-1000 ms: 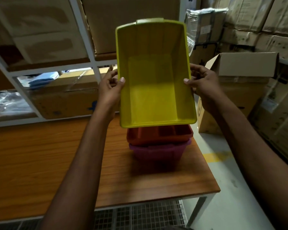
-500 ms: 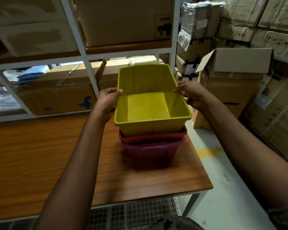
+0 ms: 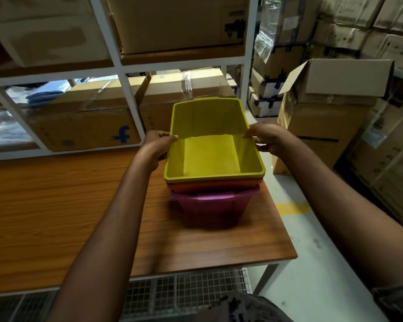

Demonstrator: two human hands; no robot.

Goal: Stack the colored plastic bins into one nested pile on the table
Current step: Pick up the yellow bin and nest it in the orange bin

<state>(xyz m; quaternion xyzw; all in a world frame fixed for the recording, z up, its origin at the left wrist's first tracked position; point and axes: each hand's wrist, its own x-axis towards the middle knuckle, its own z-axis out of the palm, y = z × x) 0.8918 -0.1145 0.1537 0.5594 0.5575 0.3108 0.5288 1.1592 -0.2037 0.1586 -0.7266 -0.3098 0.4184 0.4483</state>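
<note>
A yellow bin (image 3: 211,156) sits nested in an orange bin (image 3: 214,184), which sits in a purple bin (image 3: 213,205) at the right end of the wooden table (image 3: 56,205). Only the orange bin's rim shows. My left hand (image 3: 157,145) grips the yellow bin's left rim, thumb over the edge. My right hand (image 3: 266,138) grips its right rim the same way.
A white shelf frame (image 3: 126,87) with cardboard boxes (image 3: 84,126) stands behind the table. An open carton (image 3: 323,117) and stacked boxes fill the floor at the right. The table's right edge lies just beside the pile. A wire mesh shelf (image 3: 184,291) sits under the table.
The yellow bin came down from a tilted, raised position and now lies level, nested deep in the orange bin. Both hands followed it down, still on its rims.
</note>
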